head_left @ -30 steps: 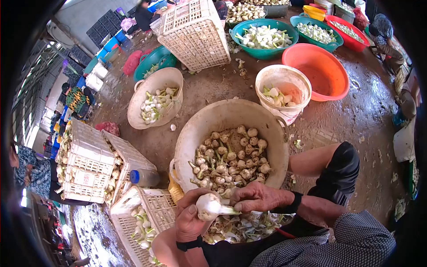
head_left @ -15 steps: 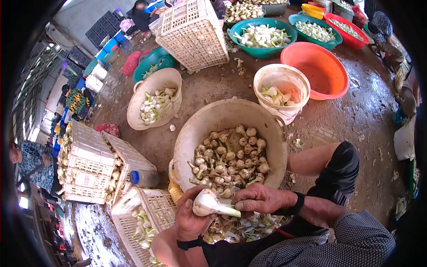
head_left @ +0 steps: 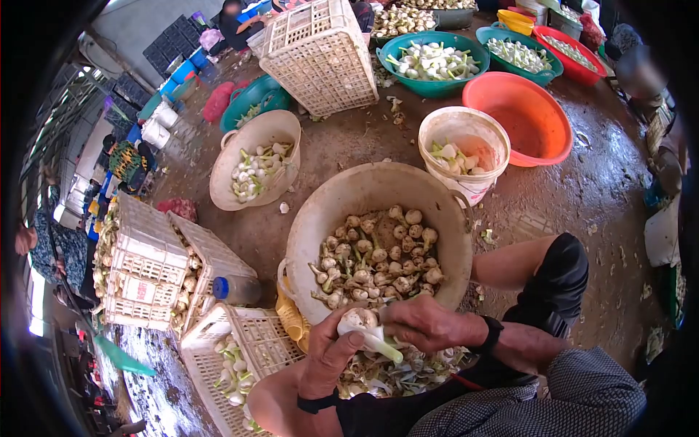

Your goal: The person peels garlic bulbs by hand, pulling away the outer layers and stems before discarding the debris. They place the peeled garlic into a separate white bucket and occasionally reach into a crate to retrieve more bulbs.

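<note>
A white bulb with a short green stem (head_left: 370, 336) lies in my left hand (head_left: 329, 351), its root end turned up and the stem pointing down to the right. My right hand (head_left: 429, 325) is closed against the bulb's right side, and what its fingers pinch is hidden. Just beyond both hands stands a large beige tub (head_left: 342, 193) with many brown, dirty bulbs (head_left: 378, 256) in it. Below the hands lies a heap of peeled skins and leaves (head_left: 408, 375).
A beige basin (head_left: 218, 175) and a white bucket (head_left: 466, 182) hold trimmed bulbs. Plastic crates (head_left: 149, 266) stand at the left, with a blue-capped bottle (head_left: 237, 290) beside them. An orange basin (head_left: 518, 109) is at the upper right. Other people sit or stand around the edges.
The bulb has turned so that its root end faces up. My right hand has moved from the stem up to the bulb's side. At the far left a person has shifted, and something green now shows.
</note>
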The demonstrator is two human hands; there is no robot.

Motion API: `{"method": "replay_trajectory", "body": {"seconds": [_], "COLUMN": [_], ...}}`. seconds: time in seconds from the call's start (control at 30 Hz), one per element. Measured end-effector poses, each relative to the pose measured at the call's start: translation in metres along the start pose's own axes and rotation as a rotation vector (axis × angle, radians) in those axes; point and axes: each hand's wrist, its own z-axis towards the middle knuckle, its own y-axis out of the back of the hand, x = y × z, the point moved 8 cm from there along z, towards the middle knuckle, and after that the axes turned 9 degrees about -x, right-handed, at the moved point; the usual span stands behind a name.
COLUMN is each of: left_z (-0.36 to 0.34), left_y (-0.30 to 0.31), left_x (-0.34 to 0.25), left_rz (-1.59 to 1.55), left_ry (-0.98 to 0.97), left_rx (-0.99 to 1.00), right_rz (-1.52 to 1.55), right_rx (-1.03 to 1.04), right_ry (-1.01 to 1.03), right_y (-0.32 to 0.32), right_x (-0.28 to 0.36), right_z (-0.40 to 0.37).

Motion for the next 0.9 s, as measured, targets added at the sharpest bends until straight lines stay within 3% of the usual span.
{"method": "replay_trajectory", "body": {"seconds": [0.03, 0.2, 0.27, 0.37, 0.5, 0.67, 0.73, 0.8, 0.87, 0.9], "left_z": [0.0, 0.001, 0.0, 0.0, 0.003, 0.007, 0.008, 0.008, 0.007, 0.009], "left_y": [-0.003, -0.007, -0.009, -0.011, -0.01, -0.009, -0.01, -0.009, -0.006, -0.007], "left_x": [-0.006, -0.005, -0.008, -0.009, -0.003, 0.014, 0.015, 0.016, -0.001, -0.003], "left_rz": [0.012, -0.094, -0.198, -0.228, -0.191, -0.156, -0.155, -0.155, 0.074, 0.075], "left_ry": [-0.021, -0.076, -0.063, -0.059, -0.032, 0.0, -0.002, -0.003, -0.245, -0.246], "left_rx": [-0.013, -0.06, -0.069, -0.06, -0.008, 0.078, 0.04, 0.003, -0.056, -0.055], "right_rz": [-0.167, -0.075, 0.217, 0.305, 0.278, 0.495, 0.536, 0.555, 0.523, 0.493], "right_rx": [-0.059, -0.095, -0.094, -0.048, -0.02, 0.2, 0.202, 0.074, 0.055, 0.034], "right_ry": [0.078, -0.062, -0.311, -0.425, -0.396, -0.563, -0.544, -0.591, -0.595, -0.601], "right_y": [0.004, 0.012, 0.01, 0.005, 0.003, -0.022, -0.027, -0.022, -0.023, -0.022], "right_x": [-0.001, -0.009, -0.021, -0.029, -0.024, -0.032, -0.028, -0.026, -0.038, -0.044], "right_z": [0.001, 0.002, -0.002, -0.006, -0.004, -0.019, -0.019, -0.017, -0.018, -0.019]}}
